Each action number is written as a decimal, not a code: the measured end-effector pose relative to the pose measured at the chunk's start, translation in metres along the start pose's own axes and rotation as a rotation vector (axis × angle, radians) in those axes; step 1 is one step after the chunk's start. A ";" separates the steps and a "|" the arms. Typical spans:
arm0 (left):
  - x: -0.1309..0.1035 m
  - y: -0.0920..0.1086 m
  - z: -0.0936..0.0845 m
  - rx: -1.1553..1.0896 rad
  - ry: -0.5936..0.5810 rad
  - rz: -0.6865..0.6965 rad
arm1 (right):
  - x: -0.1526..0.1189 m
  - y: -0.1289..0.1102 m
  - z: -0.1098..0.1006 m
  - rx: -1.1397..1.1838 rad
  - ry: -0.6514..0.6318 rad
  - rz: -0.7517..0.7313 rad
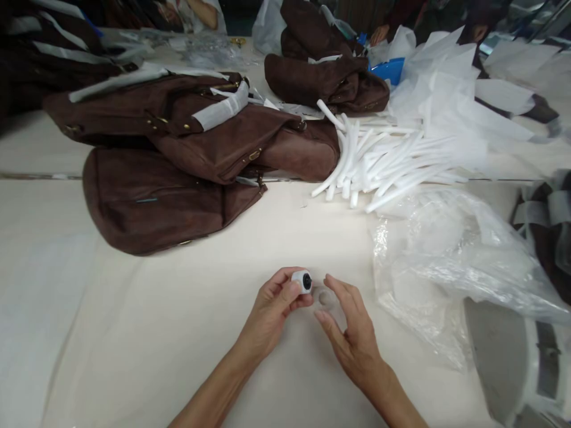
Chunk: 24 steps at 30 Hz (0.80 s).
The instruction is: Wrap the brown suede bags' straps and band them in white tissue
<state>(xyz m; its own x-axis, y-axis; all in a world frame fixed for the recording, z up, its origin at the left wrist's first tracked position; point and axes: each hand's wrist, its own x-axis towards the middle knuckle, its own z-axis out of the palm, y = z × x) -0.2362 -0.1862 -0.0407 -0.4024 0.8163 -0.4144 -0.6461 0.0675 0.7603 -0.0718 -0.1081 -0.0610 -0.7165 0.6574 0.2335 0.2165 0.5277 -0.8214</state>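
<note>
My left hand is closed around a small white object with a round black end; its exact kind does not show. The black end faces right, toward my other hand. My right hand is open, thumb and fingers apart, a short way to the right of it. Between the two hands there is a faint, see-through round shape, too blurred to name. I cannot tell whether it touches my right fingers. Both hands are over the pale tabletop, near its front.
Several brown bags lie at the back left, with another brown bag pile behind. White foam rods are heaped at the centre right, beside white wrapping sheets. Clear plastic and a grey-white rounded object are at right. People sit across.
</note>
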 end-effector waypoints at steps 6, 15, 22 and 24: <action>-0.029 -0.013 -0.008 0.202 -0.107 0.101 | -0.006 -0.018 0.000 0.104 -0.006 -0.052; -0.085 -0.029 0.005 0.294 -0.067 0.200 | -0.054 -0.039 0.000 0.147 0.095 -0.099; -0.120 -0.034 0.015 0.395 -0.054 0.358 | -0.086 -0.056 0.003 0.407 0.162 -0.025; -0.128 -0.032 0.013 0.458 -0.068 0.387 | -0.093 -0.061 -0.004 0.486 0.079 -0.001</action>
<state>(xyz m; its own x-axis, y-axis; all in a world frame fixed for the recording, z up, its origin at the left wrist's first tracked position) -0.1557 -0.2855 -0.0055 -0.5000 0.8649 -0.0432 -0.1101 -0.0141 0.9938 -0.0156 -0.1993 -0.0304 -0.6600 0.7055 0.2581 -0.1326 0.2289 -0.9644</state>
